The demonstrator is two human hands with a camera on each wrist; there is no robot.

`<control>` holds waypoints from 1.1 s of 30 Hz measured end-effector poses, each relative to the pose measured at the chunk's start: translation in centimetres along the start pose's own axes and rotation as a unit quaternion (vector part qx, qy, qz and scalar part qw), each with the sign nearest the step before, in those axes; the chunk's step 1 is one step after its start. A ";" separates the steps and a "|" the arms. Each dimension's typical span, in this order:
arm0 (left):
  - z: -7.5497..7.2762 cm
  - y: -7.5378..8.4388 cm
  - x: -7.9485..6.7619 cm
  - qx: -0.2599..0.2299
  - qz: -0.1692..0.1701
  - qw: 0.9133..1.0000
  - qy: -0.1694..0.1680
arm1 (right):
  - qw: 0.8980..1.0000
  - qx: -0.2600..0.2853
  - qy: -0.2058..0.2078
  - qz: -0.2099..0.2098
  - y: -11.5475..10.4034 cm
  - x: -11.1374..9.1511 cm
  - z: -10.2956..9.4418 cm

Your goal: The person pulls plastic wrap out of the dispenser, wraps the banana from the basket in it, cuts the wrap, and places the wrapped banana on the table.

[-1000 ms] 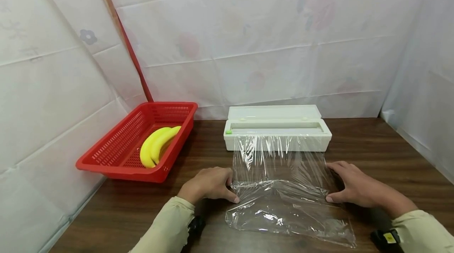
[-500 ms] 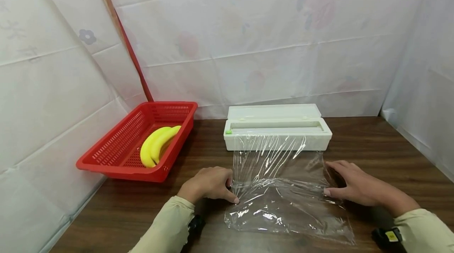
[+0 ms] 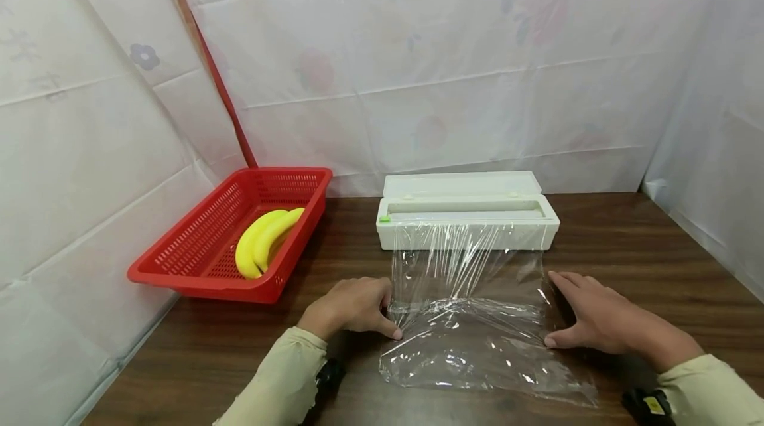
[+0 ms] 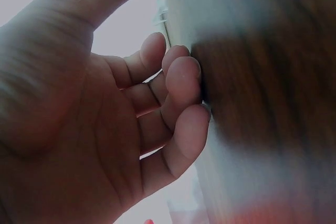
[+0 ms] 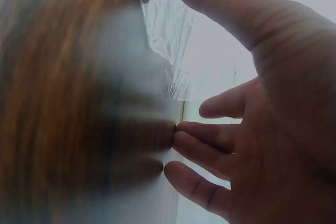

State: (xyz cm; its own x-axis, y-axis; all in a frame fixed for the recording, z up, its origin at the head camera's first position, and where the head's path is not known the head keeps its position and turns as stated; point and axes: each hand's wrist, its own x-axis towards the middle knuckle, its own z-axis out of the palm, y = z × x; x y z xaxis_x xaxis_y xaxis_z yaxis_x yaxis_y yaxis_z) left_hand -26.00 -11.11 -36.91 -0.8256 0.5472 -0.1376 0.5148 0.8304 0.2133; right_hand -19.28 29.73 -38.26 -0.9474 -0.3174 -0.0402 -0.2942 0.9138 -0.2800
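Note:
A sheet of clear plastic wrap (image 3: 465, 346) stretches from a white wrap dispenser box (image 3: 468, 236), its lid raised, toward the front of the table. At the sheet's left edge is my left hand (image 3: 355, 308), its thumb touching the film. In the left wrist view, the fingertips (image 4: 190, 132) of that hand rest on the wood. Along the opposite edge my right hand (image 3: 603, 313) lies with thumb and fingers spread, the thumb touching the film. The right wrist view shows wrinkled film near this thumb, and fingertips on the tabletop.
A red plastic basket (image 3: 209, 285) stands at the left with yellow bananas (image 3: 265, 241) inside. A green slider (image 3: 384, 218) sits on the box's left end. White sheeting (image 3: 382, 81) walls in the brown wooden table (image 3: 197, 359) behind and at the sides.
My right thumb shifted slightly inward, then back toward the front. Wrinkles in the plastic wrap have changed and now gather toward its middle. My left hand has stayed almost still.

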 end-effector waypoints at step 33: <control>-0.1 -0.4 -0.7 -0.038 0.054 0.998 0.012 | 0.999 0.025 -0.025 0.003 0.1 -0.4 -0.2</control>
State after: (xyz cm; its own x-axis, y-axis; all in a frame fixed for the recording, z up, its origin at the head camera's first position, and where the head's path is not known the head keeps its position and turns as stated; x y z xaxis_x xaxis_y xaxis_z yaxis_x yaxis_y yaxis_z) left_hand -25.66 -11.77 -36.83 -0.7726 0.6289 -0.0871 0.5822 0.7565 0.2979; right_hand -18.95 30.03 -38.07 -0.9412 -0.3259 -0.0892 -0.2814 0.9021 -0.3270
